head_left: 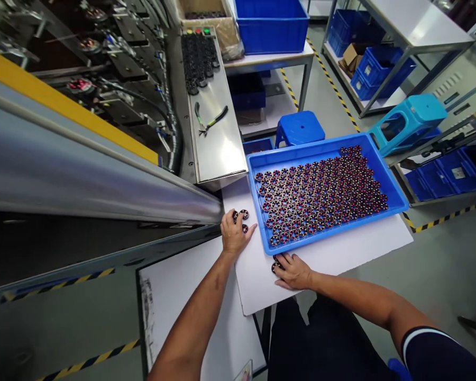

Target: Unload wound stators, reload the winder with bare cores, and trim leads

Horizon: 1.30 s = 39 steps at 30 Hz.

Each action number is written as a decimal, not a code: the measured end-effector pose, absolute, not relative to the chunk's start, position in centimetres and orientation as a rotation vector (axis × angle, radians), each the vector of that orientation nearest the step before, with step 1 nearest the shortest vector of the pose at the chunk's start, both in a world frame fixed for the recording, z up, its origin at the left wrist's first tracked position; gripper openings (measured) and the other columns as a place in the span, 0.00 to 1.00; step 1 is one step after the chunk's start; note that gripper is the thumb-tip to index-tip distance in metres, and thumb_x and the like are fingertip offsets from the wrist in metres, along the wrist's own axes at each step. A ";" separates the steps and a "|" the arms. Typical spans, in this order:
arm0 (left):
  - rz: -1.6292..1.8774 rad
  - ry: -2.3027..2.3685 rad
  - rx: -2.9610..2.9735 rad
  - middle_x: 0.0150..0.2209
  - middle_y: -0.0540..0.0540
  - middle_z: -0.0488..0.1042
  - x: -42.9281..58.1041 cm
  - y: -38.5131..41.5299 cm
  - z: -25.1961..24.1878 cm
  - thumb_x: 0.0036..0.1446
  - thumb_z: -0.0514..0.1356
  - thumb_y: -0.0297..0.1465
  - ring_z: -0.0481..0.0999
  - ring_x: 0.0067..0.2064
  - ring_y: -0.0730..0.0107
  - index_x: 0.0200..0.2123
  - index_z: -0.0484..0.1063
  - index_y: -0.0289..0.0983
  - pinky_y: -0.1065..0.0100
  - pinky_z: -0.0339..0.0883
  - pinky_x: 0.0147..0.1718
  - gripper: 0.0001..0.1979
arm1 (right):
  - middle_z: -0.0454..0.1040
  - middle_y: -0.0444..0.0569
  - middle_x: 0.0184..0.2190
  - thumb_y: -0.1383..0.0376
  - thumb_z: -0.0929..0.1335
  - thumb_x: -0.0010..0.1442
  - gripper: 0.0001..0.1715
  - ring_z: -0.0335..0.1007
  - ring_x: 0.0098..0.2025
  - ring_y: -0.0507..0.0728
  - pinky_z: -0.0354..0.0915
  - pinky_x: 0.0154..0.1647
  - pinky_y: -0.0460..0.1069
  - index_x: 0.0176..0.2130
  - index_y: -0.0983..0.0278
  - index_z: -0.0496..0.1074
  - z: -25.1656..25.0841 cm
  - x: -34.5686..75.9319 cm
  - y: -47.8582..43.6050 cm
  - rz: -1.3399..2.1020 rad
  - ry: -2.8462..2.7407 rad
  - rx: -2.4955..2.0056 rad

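Observation:
A blue tray (392,198) lies on a white table (341,254), filled with several small round wound parts (321,193) in rows. My left hand (234,234) rests palm down on the table left of the tray, fingers curled over a few of these round parts (244,214). My right hand (293,271) lies on the table just in front of the tray's near edge, fingers closed over a small stack of the same parts (275,264).
A large machine (103,106) with a steel shelf (216,132) stands to the left, bearing black parts (200,55) and pliers (210,123). Blue stools (299,128) and blue bins (272,24) on tables and racks stand beyond.

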<state>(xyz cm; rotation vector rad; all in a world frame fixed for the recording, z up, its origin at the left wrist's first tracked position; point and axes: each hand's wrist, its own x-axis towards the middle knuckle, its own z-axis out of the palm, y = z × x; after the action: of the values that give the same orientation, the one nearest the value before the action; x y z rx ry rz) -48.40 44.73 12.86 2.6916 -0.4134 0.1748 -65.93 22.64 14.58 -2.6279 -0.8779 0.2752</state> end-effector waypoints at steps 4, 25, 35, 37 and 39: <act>0.181 -0.454 2.726 0.59 0.28 0.59 -48.2 44.6 13.1 0.56 0.64 0.45 0.58 0.62 0.39 0.52 0.71 0.32 0.46 0.54 0.61 0.27 | 0.65 0.70 0.61 0.47 0.67 0.63 0.33 0.64 0.53 0.71 0.64 0.42 0.58 0.57 0.66 0.68 14.8 -66.0 22.6 0.259 -0.904 -2.630; 0.034 -0.525 3.003 0.57 0.31 0.65 -48.6 44.5 14.7 0.64 0.54 0.47 0.66 0.48 0.46 0.54 0.74 0.36 0.56 0.64 0.43 0.25 | 0.69 0.66 0.57 0.55 0.66 0.60 0.20 0.66 0.48 0.67 0.65 0.34 0.55 0.46 0.65 0.73 14.6 -65.5 21.8 0.298 -0.791 -2.500; -0.009 -0.396 3.070 0.53 0.33 0.66 -48.6 43.2 15.5 0.65 0.53 0.46 0.70 0.46 0.50 0.52 0.75 0.37 0.61 0.65 0.36 0.23 | 0.71 0.54 0.46 0.57 0.70 0.53 0.14 0.68 0.48 0.62 0.67 0.49 0.56 0.37 0.62 0.71 18.0 -67.5 22.7 0.369 0.138 -2.079; -0.027 -0.371 3.079 0.52 0.34 0.66 -48.5 42.8 16.0 0.65 0.53 0.46 0.70 0.45 0.51 0.51 0.75 0.37 0.61 0.65 0.36 0.23 | 0.71 0.49 0.36 0.58 0.65 0.58 0.10 0.70 0.38 0.57 0.69 0.42 0.52 0.33 0.63 0.68 18.6 -68.1 22.9 0.425 0.375 -1.901; -0.041 -0.346 3.081 0.50 0.34 0.67 -48.2 42.2 16.5 0.64 0.54 0.45 0.70 0.44 0.51 0.50 0.75 0.37 0.62 0.65 0.35 0.22 | 0.67 0.44 0.25 0.58 0.61 0.61 0.12 0.66 0.26 0.53 0.66 0.29 0.48 0.30 0.62 0.64 19.0 -68.7 22.5 0.507 0.547 -1.697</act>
<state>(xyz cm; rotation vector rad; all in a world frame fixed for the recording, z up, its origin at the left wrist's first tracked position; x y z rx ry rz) -48.20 42.24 16.54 3.0806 -0.3459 -0.0413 -68.72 22.50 18.96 -1.6965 0.5474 0.5070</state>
